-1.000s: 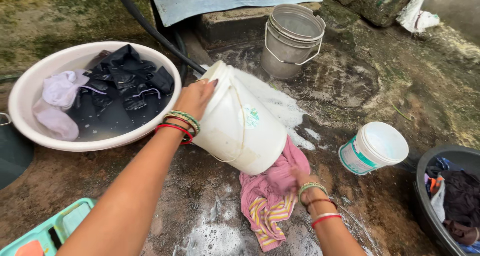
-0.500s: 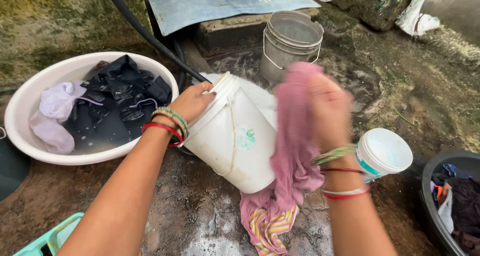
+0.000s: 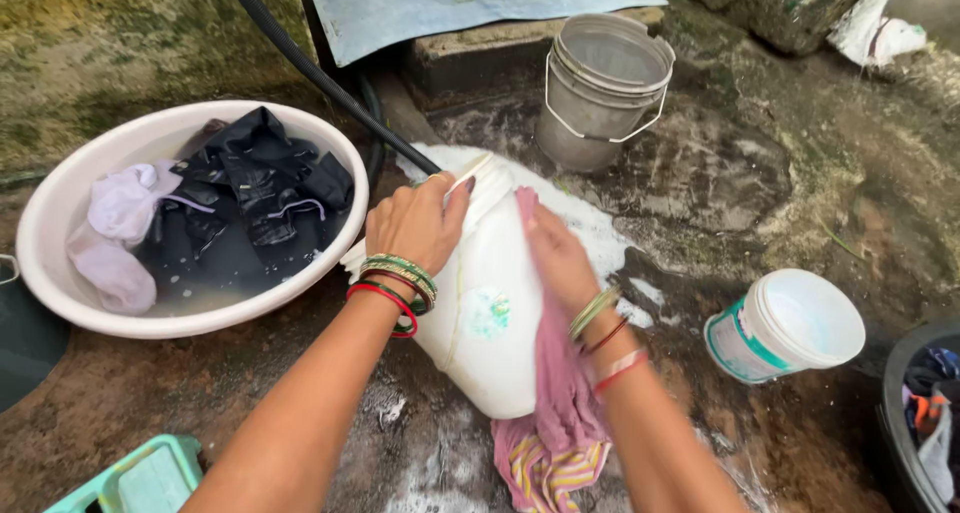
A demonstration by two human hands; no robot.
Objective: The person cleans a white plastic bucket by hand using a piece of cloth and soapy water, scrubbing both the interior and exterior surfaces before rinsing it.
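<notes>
Both hands (image 3: 415, 225) press pink cloth (image 3: 560, 393) against tipped white bucket (image 3: 490, 318)

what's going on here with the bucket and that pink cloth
A person is scrubbing a tipped white bucket on wet, soapy ground. The left hand steadies its rim while the right hand presses a pink cloth against its side. A white basin of soaking clothes sits to the left.

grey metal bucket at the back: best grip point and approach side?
Probably the wire bail handle, from above on the near side. The grey metal bucket stands upright and open-mouthed with the handle dropped against its front wall. A block sits close behind; both hands are on the white bucket.
</notes>
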